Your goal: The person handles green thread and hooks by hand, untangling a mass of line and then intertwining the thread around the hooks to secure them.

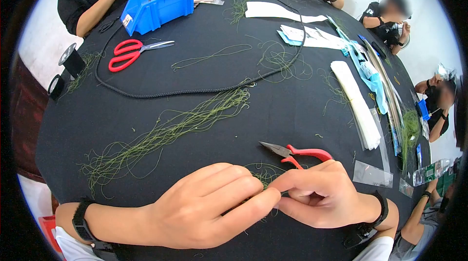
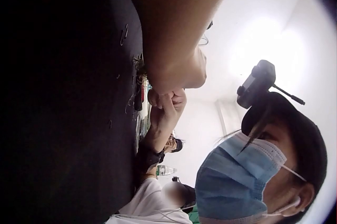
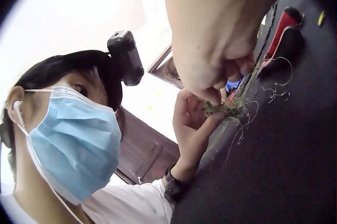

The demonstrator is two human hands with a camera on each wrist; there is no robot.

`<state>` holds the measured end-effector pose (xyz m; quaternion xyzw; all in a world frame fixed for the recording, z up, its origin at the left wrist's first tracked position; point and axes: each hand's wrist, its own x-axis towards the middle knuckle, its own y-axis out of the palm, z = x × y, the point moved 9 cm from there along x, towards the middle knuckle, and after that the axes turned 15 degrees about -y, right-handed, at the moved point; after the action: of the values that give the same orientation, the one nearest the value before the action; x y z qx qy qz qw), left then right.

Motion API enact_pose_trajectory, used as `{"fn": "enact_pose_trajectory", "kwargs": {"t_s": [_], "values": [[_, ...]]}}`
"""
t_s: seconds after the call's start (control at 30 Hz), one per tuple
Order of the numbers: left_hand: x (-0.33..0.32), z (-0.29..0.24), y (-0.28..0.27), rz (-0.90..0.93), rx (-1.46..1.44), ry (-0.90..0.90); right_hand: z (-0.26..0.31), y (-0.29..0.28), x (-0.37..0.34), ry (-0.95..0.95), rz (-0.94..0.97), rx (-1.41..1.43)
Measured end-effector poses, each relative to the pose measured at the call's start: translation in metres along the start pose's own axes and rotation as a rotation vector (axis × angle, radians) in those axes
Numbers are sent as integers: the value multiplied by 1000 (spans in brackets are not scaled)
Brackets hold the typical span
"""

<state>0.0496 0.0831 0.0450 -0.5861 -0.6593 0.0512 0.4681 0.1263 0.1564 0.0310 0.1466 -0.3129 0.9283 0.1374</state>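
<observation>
My left hand [image 1: 209,205] grips a small tangled bunch of green thread [image 3: 226,110], with its fingers curled round it near the table's front edge. Against it, the right hand [image 1: 319,193] brings thumb and forefinger together in a pinch at the bunch, the two hands' fingertips meeting. Loose thread ends stick out below in the right wrist view. What the right fingertips pinch is mostly hidden, but it lies at the green thread. Just beyond the right hand are red-handled pliers [image 1: 312,152], their tips pointing left. A long bundle of green threads [image 1: 180,127] lies beyond the left hand.
Red-handled scissors [image 1: 127,56], a black cord [image 1: 161,95] and a blue bin [image 1: 163,5] lie farther back on the black-covered table [image 1: 204,80]. Spools [image 1: 72,61] stand at left. White strips [image 1: 358,107] and clear plastic pieces [image 1: 373,174] lie at right. Other people sit around.
</observation>
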Motion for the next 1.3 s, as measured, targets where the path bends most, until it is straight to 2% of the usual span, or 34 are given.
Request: {"fn": "enact_pose_trajectory", "kwargs": {"t_s": [0.1,0.3,0.5,0.7,0.9,1.0,1.1,1.3], "values": [[2,-1,-1,3,-4,-15,-6,0,-3,131,-28,28],[2,0,-1,5,-20,-14,-18,9,-11,224,-61,206],[1,-6,4,50,31,44,-33,23,-22,460,-86,511],[-1,-2,6,50,49,34,-29,20,-22,457,-122,436],[1,8,0,11,-16,-114,-23,10,-18,347,-155,349],[1,4,-5,-49,-21,-32,-17,-1,-11,220,-109,98],[2,3,-7,-58,-3,-18,-12,-6,-8,177,-83,-64],[4,7,-10,-70,6,-102,-10,-14,-4,190,171,6]]}}
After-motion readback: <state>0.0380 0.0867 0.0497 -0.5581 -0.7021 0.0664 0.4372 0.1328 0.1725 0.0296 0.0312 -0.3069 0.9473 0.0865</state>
